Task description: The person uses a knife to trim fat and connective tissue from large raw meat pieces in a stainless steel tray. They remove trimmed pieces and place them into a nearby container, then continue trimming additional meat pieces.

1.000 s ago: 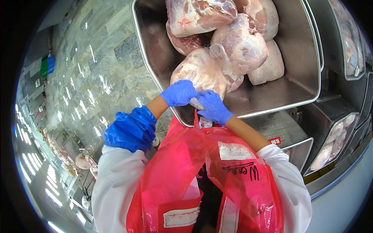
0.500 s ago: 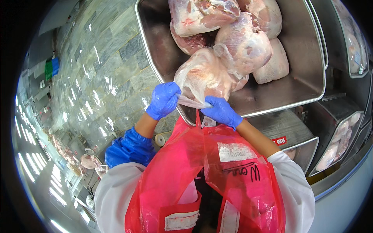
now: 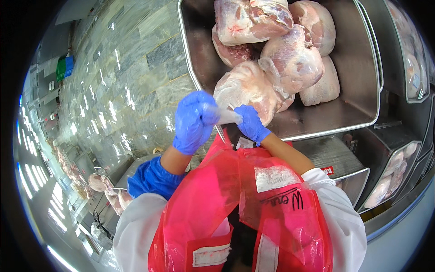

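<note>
A large piece of pale raw meat [image 3: 247, 87] in a clear plastic bag lies at the near left corner of a steel tub [image 3: 188, 41]. The bag's gathered neck [image 3: 229, 117] is drawn out toward me and twisted between my gloved hands. My left hand [image 3: 195, 122], in a blue glove, is closed on the loose end of the plastic bag and is slightly smeared by motion. My right hand [image 3: 252, 124], also blue-gloved, pinches the neck close to the meat. Behind it, several more pieces of raw meat [image 3: 292, 59] are piled in the tub.
To the right, more steel tubs hold meat [image 3: 392, 174], one below the near rim beside a red label [image 3: 327, 170]. Wet grey tiled floor [image 3: 140, 72] stretches away at the left. A green and blue crate [image 3: 65, 68] stands far off there.
My left hand has lifted and come closer to me, and the bag's neck between my hands looks tighter and shorter. The whole view has shifted, moving the tub slightly down and right.
</note>
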Motion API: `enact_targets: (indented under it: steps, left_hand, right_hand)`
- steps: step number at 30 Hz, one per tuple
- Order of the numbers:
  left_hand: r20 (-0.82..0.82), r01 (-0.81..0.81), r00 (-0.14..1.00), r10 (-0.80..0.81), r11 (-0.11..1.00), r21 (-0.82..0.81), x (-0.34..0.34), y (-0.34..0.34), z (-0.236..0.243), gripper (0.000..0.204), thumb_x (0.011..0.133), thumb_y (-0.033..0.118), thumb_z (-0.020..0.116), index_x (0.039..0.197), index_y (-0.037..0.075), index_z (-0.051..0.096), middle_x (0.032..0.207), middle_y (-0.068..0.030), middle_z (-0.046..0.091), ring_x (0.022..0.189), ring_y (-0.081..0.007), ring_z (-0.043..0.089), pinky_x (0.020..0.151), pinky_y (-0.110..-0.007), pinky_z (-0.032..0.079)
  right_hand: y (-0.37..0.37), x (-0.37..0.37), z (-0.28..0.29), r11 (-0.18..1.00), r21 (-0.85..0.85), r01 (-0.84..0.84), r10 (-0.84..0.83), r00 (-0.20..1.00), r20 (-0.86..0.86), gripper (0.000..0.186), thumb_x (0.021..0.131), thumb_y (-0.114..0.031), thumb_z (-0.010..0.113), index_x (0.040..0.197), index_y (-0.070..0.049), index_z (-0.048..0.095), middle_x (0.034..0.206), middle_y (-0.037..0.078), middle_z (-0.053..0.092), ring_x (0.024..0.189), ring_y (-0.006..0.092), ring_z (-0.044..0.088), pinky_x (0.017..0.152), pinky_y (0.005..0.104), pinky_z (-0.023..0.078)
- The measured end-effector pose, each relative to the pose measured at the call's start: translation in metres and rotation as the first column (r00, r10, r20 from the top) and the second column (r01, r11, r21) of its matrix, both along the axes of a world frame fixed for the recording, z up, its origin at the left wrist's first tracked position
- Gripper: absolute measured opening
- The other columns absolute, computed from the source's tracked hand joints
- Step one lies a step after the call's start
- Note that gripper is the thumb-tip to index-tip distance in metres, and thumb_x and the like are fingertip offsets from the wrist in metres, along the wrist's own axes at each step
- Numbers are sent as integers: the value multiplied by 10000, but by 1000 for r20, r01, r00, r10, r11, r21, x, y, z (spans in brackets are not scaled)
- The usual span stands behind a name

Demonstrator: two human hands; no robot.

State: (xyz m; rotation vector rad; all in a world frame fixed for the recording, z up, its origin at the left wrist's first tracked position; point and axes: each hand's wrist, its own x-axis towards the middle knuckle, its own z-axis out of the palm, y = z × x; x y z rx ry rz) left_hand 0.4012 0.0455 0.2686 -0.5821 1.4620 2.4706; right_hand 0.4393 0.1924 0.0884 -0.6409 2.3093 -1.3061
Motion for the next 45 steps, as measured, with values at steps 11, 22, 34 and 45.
enact_targets:
  steps: [11,22,34,45]
  left_hand:
    - [-486,20,605,-631,622,-783,-145,52,-35,533,765,206,604,1209,-15,409,1149,-185,483,1032,-285,509,887,-352,407]
    - [244,312,619,-747,-51,-949,-42,92,-191,719,759,359,580,1380,212,248,1421,-82,245,1327,-335,162,997,-600,168]
    - [77,316,490,-868,95,-944,-40,72,-225,175,796,223,517,911,141,619,930,-115,593,885,-306,540,792,-442,419]
    - [34,340,589,-807,209,-917,12,60,-187,239,868,292,460,852,97,598,753,-154,613,717,-336,583,637,-428,461]
  right_hand:
    - [150,-114,4,746,-34,665,-662,747,65,201,879,-130,445,686,-84,477,599,20,446,547,135,423,524,287,370]
    - [202,-83,9,735,-142,663,-405,598,692,195,840,-170,578,967,-25,604,739,4,527,654,97,463,629,237,387]
    - [198,-69,52,959,157,238,-281,702,654,385,678,-182,707,1004,-19,582,902,73,604,828,185,562,768,311,448]
    - [75,-39,-24,941,263,-213,237,970,-60,418,606,-285,725,917,-43,585,945,215,572,885,365,537,751,402,437]
